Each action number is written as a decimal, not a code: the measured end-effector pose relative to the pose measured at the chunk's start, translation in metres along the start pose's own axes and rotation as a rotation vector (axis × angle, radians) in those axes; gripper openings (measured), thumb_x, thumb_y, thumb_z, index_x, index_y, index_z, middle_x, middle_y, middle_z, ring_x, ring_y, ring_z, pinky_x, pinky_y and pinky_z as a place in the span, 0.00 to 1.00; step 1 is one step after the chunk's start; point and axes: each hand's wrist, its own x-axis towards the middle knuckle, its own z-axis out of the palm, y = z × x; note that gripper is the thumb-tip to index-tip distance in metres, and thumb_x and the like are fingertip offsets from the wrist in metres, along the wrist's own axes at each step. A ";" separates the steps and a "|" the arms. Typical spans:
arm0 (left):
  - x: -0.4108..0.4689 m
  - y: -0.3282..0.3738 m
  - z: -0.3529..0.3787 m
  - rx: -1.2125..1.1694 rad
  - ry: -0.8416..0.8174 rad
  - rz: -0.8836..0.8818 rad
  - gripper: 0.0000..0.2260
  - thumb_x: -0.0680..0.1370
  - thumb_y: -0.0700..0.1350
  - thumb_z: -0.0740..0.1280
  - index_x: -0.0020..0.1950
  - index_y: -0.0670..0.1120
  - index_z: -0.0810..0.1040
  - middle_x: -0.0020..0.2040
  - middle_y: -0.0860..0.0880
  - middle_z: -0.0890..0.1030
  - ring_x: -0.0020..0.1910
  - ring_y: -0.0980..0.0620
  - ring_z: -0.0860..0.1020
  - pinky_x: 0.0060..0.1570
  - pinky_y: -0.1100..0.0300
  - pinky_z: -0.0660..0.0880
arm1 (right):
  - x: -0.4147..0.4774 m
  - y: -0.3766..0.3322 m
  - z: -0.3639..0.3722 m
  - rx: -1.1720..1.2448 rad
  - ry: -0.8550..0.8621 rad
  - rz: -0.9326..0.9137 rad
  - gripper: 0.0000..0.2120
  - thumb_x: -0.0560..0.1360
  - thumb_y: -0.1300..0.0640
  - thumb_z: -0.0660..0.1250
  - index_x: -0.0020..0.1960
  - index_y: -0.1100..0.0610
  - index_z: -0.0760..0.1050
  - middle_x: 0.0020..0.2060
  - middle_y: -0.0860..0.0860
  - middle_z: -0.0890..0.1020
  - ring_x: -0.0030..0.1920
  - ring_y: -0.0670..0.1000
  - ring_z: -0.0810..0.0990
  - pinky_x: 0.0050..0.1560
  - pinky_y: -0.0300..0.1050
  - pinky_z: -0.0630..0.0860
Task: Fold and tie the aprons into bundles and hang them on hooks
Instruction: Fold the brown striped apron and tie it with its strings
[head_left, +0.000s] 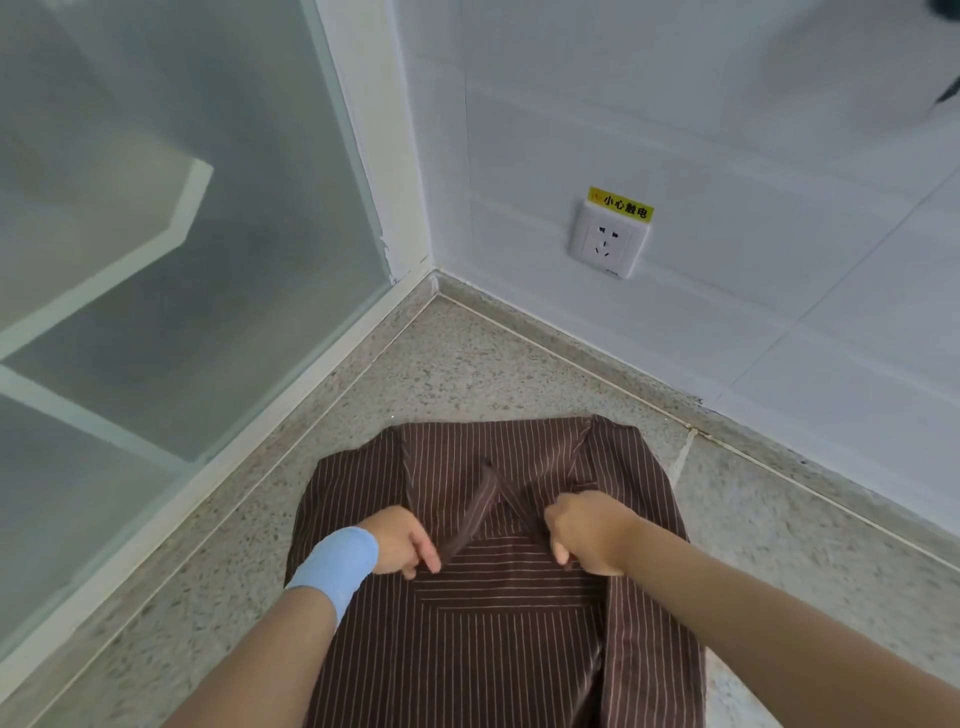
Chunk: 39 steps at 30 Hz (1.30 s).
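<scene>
A brown apron with thin pale stripes lies flat on a speckled stone counter, its side edges folded inward. Two apron straps cross in a V at its middle. My left hand, with a light blue wristband, pinches the lower end of the left strap against the cloth. My right hand has its fingers curled round the right strap and the folded edge beside it. No hooks are in view.
The counter ends in a corner: a frosted glass partition with a white frame runs along the left, a white tiled wall along the back right. A white power socket with a yellow warning label sits low on that wall.
</scene>
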 end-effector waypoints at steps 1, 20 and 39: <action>0.001 0.003 0.000 0.093 -0.060 -0.059 0.13 0.76 0.37 0.67 0.45 0.54 0.86 0.60 0.49 0.82 0.57 0.51 0.80 0.65 0.54 0.72 | -0.003 0.001 0.000 -0.095 -0.101 -0.003 0.17 0.76 0.67 0.66 0.60 0.52 0.82 0.60 0.50 0.78 0.61 0.53 0.74 0.61 0.50 0.74; -0.001 0.027 0.030 0.214 -0.443 0.028 0.13 0.78 0.44 0.66 0.61 0.52 0.81 0.53 0.52 0.84 0.50 0.57 0.83 0.55 0.59 0.76 | 0.012 -0.029 0.016 0.671 -0.211 0.277 0.15 0.76 0.64 0.64 0.55 0.50 0.84 0.46 0.47 0.84 0.43 0.46 0.82 0.41 0.35 0.78; 0.130 0.120 -0.025 0.520 0.493 0.268 0.22 0.83 0.43 0.59 0.77 0.52 0.62 0.74 0.48 0.68 0.71 0.44 0.67 0.69 0.48 0.67 | 0.040 0.129 -0.023 0.158 0.315 0.539 0.19 0.81 0.56 0.61 0.71 0.45 0.72 0.64 0.51 0.79 0.66 0.57 0.73 0.69 0.56 0.66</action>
